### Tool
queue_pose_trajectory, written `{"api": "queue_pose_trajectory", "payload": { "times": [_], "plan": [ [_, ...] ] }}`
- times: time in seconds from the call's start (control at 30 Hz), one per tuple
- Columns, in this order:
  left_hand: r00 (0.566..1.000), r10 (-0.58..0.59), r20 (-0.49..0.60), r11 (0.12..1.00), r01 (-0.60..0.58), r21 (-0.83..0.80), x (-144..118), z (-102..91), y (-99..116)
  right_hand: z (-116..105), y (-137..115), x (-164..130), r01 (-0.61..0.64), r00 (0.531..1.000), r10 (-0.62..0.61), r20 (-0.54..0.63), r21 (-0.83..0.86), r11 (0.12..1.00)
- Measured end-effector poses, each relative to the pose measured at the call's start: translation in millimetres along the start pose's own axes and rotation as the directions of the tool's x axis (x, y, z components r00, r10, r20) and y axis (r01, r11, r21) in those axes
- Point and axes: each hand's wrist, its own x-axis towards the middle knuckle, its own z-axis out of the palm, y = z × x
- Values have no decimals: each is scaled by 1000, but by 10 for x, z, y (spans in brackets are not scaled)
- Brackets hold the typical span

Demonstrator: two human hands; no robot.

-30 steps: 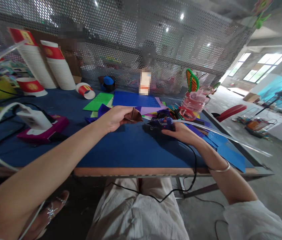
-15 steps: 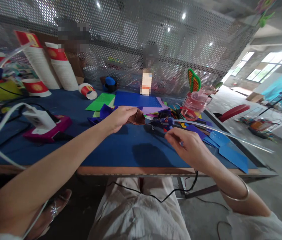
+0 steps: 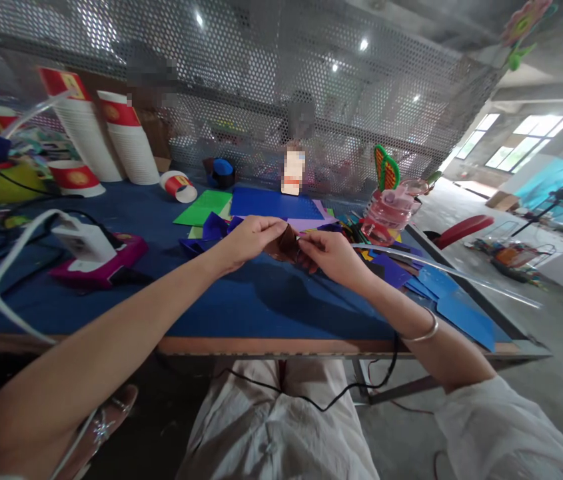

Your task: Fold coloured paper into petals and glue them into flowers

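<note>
The left hand [image 3: 247,239] and the right hand [image 3: 328,253] are meeting above the blue tabletop [image 3: 241,303], both pinching one brown paper piece [image 3: 287,245] between them. The left hand is closing its thumb and fingers narrowly on the piece's left edge; the right hand is gripping the right edge with its fingertips [image 3: 306,241]. The piece is hanging just over the tabletop, in front of the paper sheets [image 3: 271,200], and looks folded, though its exact shape is hard to tell. A bangle [image 3: 424,331] is sitting on the right wrist.

Behind the piece, the sheets are lying spread on the tabletop: a green one to the left, a dark blue one in the middle, purple ones nearer the hands. Right of the piece, a pink bottle [image 3: 386,217] is standing near the tabletop's right edge, and more blue paper [image 3: 461,313] is lying beside that edge. A clear tube [image 3: 451,273] is stretching from near the right hand out past the edge.

Well to the left of the piece, a white box [image 3: 81,241] is resting on a magenta block [image 3: 111,261], with a white cable [image 3: 11,267] curving off it. Farther back on the left, cup stacks [image 3: 126,143] are standing against a mesh screen [image 3: 271,87], and one cup [image 3: 180,185] is lying on its side. A black cord [image 3: 311,400] is hanging below the tabletop over the person's lap.
</note>
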Motion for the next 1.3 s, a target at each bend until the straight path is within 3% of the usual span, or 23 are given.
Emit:
{"api": "queue_pose_trajectory", "payload": {
  "times": [0.13, 0.37, 0.7, 0.97, 1.13, 1.3],
  "plan": [
    [1000, -23, 5, 1000, 23, -5, -6, 28, -1, 1, 33, -12, 10, 1000, -10, 4, 40, 999],
    [998, -58, 18, 998, 57, 20, -8, 54, -31, 27, 73, -56, 64, 997, -67, -31, -100, 993],
    [999, 37, 5, 990, -37, 137, -45, 68, -74, 89, 49, -99, 87, 980, -146, -139, -362, 928],
    [998, 55, -20, 969, -49, 241, -43, 88, -101, 103, 40, -91, 107, 968, -210, -140, -528, 843],
    [992, 123, -36, 943, -105, 316, -37, 81, -100, 107, 48, -76, 124, 961, -239, -138, -556, 822],
    [988, 152, 12, 949, -149, 277, -37, 95, -117, 113, 80, -77, 141, 956, -258, -141, -551, 823]
  ]
}}
